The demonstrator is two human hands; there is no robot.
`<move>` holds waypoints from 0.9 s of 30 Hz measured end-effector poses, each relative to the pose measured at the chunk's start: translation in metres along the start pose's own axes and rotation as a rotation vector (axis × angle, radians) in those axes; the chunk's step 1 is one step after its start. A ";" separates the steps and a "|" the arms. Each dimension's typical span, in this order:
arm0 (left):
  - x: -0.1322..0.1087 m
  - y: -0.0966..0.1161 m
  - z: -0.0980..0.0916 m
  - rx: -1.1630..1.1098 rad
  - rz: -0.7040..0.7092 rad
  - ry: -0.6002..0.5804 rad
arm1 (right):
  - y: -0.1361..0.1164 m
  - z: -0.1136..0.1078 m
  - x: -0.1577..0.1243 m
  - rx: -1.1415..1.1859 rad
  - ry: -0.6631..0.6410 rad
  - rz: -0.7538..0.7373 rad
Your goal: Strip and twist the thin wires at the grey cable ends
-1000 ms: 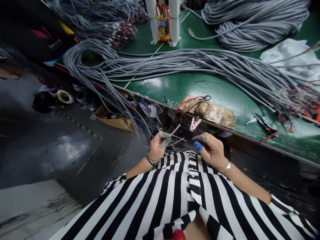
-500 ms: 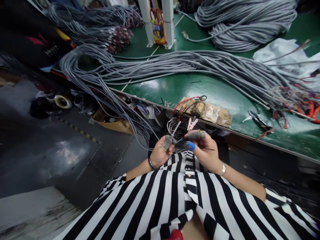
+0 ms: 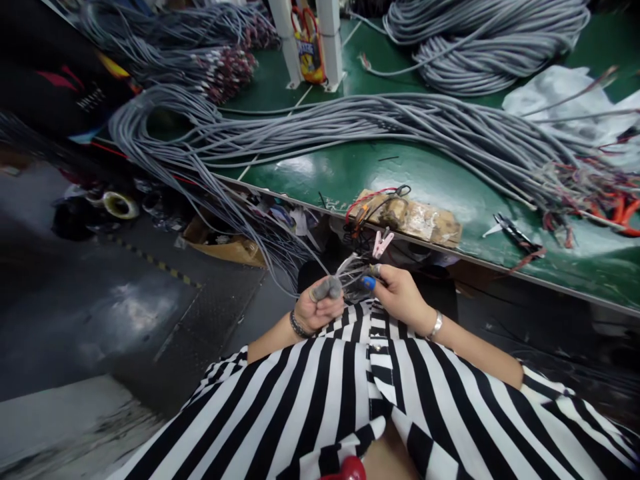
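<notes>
My left hand (image 3: 320,303) is closed, its grey-capped fingers pinched on the end of a thin grey cable (image 3: 345,272) whose fine bare strands fan out. My right hand (image 3: 395,297), with a blue cap on one fingertip, is closed and pinches those strands from the right. Both hands meet in front of my striped shirt, just below the edge of the green table (image 3: 350,175). A pink clip (image 3: 381,243) hangs at the table edge right above the hands.
Long bundles of grey cable (image 3: 400,127) lie across the table and spill off its left end. A taped brown pad with red and black wires (image 3: 410,217) sits at the edge, small pliers (image 3: 513,233) to its right. A cardboard box (image 3: 225,247) stands below.
My hands have drawn together: the right hand moved left to the strands held by the left hand. The view shifted slightly, so the table sits a little higher and to the left.
</notes>
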State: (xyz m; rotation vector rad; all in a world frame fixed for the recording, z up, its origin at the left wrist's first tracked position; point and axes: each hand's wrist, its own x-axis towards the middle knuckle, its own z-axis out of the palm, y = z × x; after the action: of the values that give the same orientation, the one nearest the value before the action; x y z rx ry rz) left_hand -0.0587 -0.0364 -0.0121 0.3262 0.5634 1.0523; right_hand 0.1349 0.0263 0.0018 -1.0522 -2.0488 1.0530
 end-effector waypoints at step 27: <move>0.003 -0.010 -0.002 0.153 0.171 0.098 | -0.028 0.016 0.007 0.798 0.220 0.276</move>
State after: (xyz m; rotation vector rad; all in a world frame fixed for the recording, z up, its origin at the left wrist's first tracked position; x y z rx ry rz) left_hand -0.0516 -0.0384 -0.0200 0.4652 0.7155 1.1971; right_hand 0.1083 0.0154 0.0183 -0.9594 -1.1381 1.6179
